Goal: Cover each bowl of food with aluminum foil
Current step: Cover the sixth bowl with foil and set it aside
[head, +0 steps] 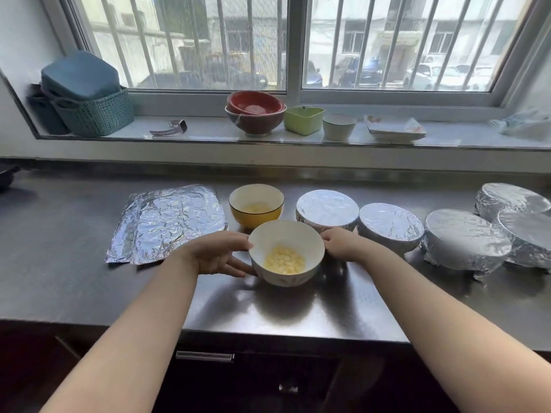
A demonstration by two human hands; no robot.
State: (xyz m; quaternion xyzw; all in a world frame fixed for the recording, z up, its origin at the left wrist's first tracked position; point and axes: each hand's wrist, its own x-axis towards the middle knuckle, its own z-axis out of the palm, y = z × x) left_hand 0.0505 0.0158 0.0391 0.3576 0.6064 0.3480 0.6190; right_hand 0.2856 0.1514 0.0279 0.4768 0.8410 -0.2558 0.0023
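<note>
Nearest the counter's front edge sits the white bowl [286,253], open-topped, with pale yellow food pieces lying in its bottom. The left hand [219,254] cups its left side, fingers loosely spread and curved along the wall, thumb up near the rim. The right hand [343,242] rests against the right side of the rim; its fingers curl behind the bowl, so I cannot tell whether they are spread or pressed together. Both hands bracket the bowl on the steel counter [89,293]; neither holds any foil.

Just behind it stands the yellow bowl [256,208], also uncovered, with a little pale food inside. To the left of both lie the flat foil sheets [170,223], crinkled, seemingly 2 overlapped, well within reach of the left hand.

To the right runs a row of foil-covered bowls [390,231], 5 as far as I can count, each with foil stretched over the top and tucked down the sides; the 2 at the far right overlap in view.

So the job looks mostly done: 5 wrapped, 2 left, and the white bowl appears to be next in line.

Farther back, the windowsill [208,132] carries stacked red bowls [255,113], a green container [303,120] and a teal basket [95,113].
</note>
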